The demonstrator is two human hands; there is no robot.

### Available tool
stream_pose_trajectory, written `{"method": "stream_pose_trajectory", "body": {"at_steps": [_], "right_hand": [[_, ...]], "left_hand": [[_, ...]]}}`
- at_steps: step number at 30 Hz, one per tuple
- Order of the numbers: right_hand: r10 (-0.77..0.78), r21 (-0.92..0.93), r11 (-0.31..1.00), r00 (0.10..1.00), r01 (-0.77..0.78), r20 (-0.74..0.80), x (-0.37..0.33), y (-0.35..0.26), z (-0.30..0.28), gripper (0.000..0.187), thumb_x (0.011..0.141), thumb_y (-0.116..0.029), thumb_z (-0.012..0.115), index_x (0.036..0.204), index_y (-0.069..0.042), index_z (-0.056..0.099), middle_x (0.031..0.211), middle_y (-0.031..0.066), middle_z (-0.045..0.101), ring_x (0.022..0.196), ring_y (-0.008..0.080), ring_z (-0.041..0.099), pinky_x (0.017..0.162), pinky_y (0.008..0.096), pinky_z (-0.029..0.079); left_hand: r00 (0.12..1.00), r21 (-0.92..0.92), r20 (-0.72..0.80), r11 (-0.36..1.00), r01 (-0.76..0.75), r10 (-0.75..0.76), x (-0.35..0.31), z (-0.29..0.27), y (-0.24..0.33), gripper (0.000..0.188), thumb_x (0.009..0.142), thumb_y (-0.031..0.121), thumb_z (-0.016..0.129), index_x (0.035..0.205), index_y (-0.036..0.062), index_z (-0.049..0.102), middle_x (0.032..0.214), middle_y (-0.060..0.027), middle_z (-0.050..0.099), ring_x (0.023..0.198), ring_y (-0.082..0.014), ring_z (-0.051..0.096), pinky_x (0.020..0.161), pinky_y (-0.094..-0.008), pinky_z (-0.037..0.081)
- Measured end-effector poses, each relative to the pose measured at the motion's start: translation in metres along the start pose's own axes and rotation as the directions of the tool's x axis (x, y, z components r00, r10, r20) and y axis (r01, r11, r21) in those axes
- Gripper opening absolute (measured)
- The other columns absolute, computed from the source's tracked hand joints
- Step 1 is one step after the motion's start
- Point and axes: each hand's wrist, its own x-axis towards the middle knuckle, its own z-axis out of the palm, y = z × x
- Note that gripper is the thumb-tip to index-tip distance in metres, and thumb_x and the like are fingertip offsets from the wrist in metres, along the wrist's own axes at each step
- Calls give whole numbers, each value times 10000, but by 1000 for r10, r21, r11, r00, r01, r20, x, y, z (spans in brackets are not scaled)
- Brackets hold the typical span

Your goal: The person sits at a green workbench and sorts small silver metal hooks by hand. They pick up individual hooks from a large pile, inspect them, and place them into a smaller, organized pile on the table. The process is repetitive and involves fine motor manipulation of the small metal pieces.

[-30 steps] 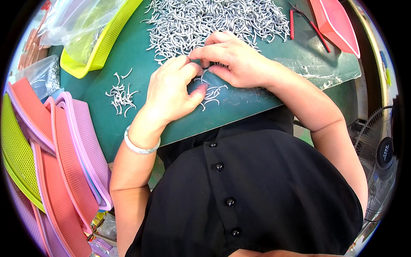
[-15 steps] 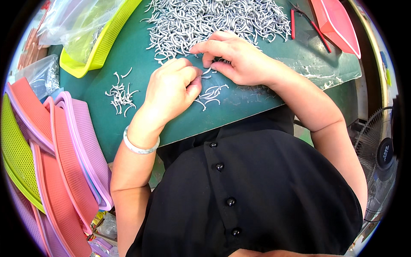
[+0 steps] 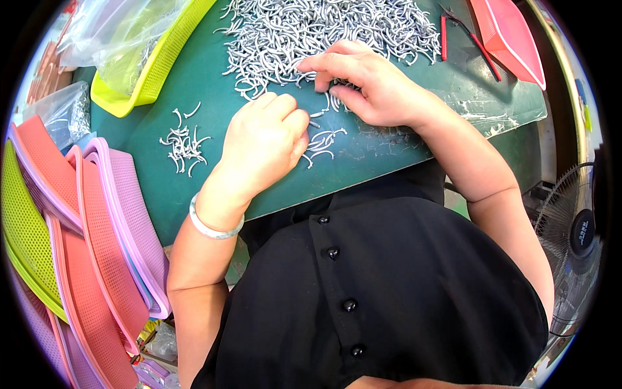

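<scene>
A large heap of small, curved grey pieces point(image 3: 324, 32), like short bent cords, covers the far middle of the green table point(image 3: 376, 149). My left hand point(image 3: 264, 139) is closed in a fist-like pinch in front of the heap, and a curved grey piece point(image 3: 316, 115) pokes out by its fingertips. Just right of it, my right hand point(image 3: 372, 84) has thumb and fingers curled together at the heap's near edge, around a curved grey piece partly hidden by them. A few loose pieces point(image 3: 322, 144) lie beside my left hand. Another small group point(image 3: 184, 146) lies farther left.
Red-handled pliers point(image 3: 476, 45) and a pink tray point(image 3: 508, 42) are at the far right. A lime-green basket point(image 3: 146, 78) with plastic bags stands far left. Stacked pink, purple and green baskets point(image 3: 107, 240) crowd the left side. A fan point(image 3: 570, 227) stands right.
My hands have moved apart a little. The right hand has shifted slightly right, closer over the heap's edge; the left has turned slightly.
</scene>
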Motion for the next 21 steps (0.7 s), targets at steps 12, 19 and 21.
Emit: {"method": "stream_pose_trajectory", "body": {"at_steps": [12, 19, 21], "right_hand": [[-20, -74, 997, 1000, 20, 2, -1, 0, 2, 589, 705, 42, 628, 1281, -60, 556, 962, 56, 655, 1031, 274, 565, 948, 409, 427], [-28, -72, 997, 1000, 29, 5, -1, 0, 1, 583, 702, 30, 632, 1273, -61, 561, 938, 51, 644, 1019, 270, 569, 932, 406, 429], [-36, -54, 998, 999, 36, 3, -1, 0, 1, 586, 695, 21, 635, 1270, -63, 563, 940, 51, 643, 1018, 271, 568, 929, 406, 429]], "left_hand": [[1000, -8, -5, 1000, -9, 9, 1, -1, 0, 94, 662, 14, 691, 729, 61, 644, 708, -57, 538, 642, -238, 548, 587, -351, 477], [1000, -25, 9, 1000, -13, 13, 2, -3, 1, 96, 648, 15, 679, 725, 63, 646, 707, -58, 534, 642, -244, 543, 592, -355, 473], [1000, -99, 20, 995, 12, -10, 2, -5, 1, 92, 645, 39, 682, 719, 67, 634, 709, -56, 529, 652, -247, 544, 595, -363, 472]]}}
